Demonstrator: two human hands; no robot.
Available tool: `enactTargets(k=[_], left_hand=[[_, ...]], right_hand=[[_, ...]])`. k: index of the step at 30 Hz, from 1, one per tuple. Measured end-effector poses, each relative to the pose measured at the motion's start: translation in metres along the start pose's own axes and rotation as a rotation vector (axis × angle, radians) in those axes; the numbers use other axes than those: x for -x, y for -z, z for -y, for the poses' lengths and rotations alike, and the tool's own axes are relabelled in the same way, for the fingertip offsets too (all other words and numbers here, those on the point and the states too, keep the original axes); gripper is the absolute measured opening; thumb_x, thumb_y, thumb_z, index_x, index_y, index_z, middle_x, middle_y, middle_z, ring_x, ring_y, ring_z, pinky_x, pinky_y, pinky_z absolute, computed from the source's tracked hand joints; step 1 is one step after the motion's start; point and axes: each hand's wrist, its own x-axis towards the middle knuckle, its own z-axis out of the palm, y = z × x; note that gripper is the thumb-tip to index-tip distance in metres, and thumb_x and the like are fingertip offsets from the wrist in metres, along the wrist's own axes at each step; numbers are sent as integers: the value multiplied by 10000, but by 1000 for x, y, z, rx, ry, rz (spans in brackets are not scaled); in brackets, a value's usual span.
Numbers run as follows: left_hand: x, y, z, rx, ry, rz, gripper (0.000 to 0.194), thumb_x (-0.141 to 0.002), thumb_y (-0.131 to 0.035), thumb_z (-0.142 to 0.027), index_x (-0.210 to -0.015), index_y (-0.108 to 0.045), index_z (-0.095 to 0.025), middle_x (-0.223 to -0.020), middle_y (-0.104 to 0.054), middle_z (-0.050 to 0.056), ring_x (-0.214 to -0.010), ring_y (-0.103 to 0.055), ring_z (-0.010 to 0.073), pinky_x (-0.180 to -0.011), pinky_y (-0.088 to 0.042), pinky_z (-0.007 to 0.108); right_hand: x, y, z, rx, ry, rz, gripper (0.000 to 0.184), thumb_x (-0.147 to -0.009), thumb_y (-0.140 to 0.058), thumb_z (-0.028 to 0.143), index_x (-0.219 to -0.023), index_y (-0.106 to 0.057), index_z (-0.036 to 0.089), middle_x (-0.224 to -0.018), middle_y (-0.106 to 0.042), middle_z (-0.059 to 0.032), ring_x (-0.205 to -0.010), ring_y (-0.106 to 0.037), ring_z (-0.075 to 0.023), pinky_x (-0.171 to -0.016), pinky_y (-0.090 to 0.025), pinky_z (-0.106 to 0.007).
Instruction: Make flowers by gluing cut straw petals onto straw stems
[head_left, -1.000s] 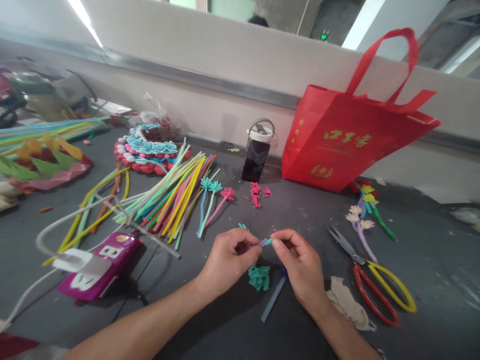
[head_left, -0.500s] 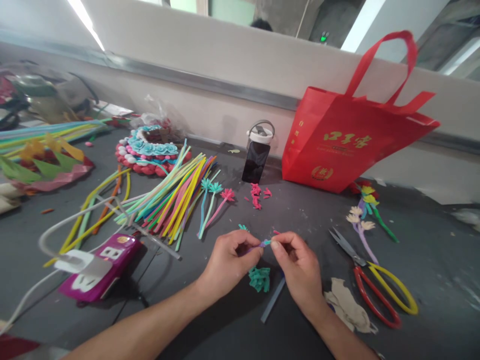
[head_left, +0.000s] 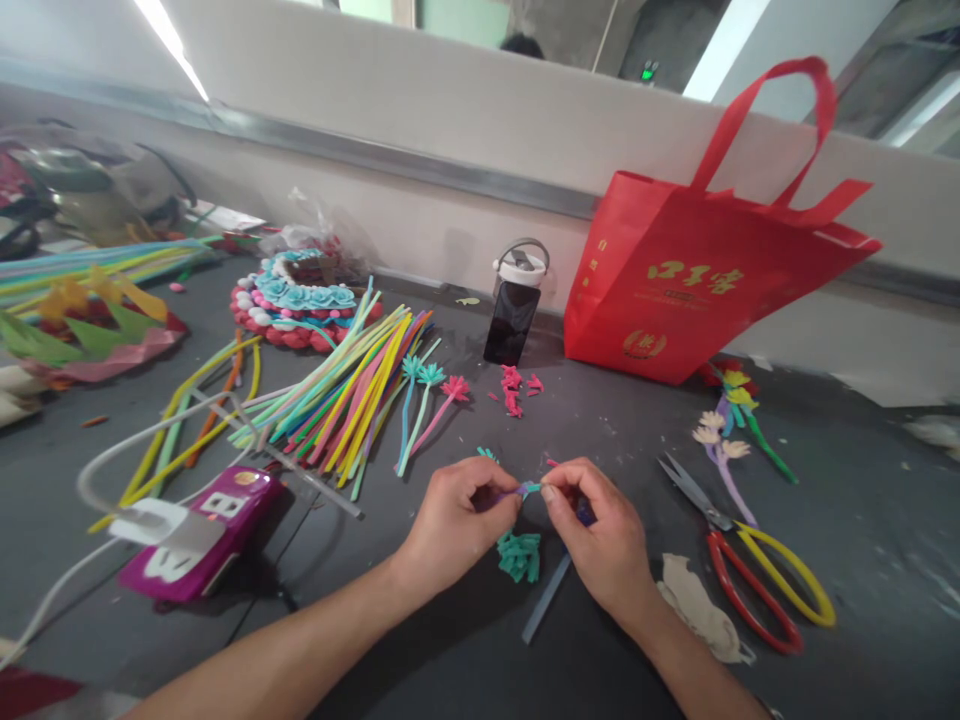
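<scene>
My left hand (head_left: 457, 520) and my right hand (head_left: 596, 535) meet just above the dark grey table (head_left: 450, 640), near its front. Both pinch one small purple and teal pipe-cleaner piece (head_left: 527, 489) between thumb and forefinger. A little heap of teal pipe-cleaner bits (head_left: 519, 555) lies right under the hands. Beside it rests a grey-blue stick (head_left: 547, 598). Further back lie teal and pink pipe-cleaner flowers (head_left: 431, 395).
Red and yellow scissors (head_left: 750, 565) lie to the right, next to a beige scrap (head_left: 697, 610). A red tote bag (head_left: 705, 270), a dark bottle (head_left: 514, 305), a bundle of coloured pipe cleaners (head_left: 352, 385), a flower-covered basket (head_left: 300, 300) and a magenta power strip (head_left: 199, 530) surround the hands.
My right hand's fingers have shifted slightly on the small piece. Both hands stay in the same spot.
</scene>
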Motion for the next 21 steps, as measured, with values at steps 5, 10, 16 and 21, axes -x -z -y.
enactTargets(k=[5,10,16,21], left_hand=[[0,1,1,-1,-17,11,76,-743,-625,-155,-696,-684,-149,-600,-561,-20,-536,-457,88,-506,-331,203],[0,1,2,-21,-33,14,79,-737,-619,-134,-691,-682,-149,-594,-555,-27,-532,-452,83,-504,-325,201],[0,2,2,-27,-48,35,92,-742,-615,-129,-689,-687,-149,-601,-576,-20,-542,-471,88,-518,-341,203],[0,3,2,-41,-46,41,95,-733,-619,-122,-678,-690,-151,-606,-591,-14,-557,-490,94,-531,-348,207]], right_hand=[[-1,1,-2,1,35,37,105,-901,-534,165,-815,-561,218,-779,-572,20,-696,-529,-125,-667,-430,-232],[-3,4,-5,17,68,103,109,-913,-523,154,-831,-565,213,-802,-569,15,-726,-531,-128,-676,-417,-236],[-3,6,-8,35,79,146,104,-920,-520,157,-841,-560,211,-821,-565,11,-765,-540,-134,-706,-413,-248],[-3,5,-10,62,105,158,102,-923,-515,154,-850,-551,216,-835,-571,8,-797,-552,-143,-742,-415,-261]])
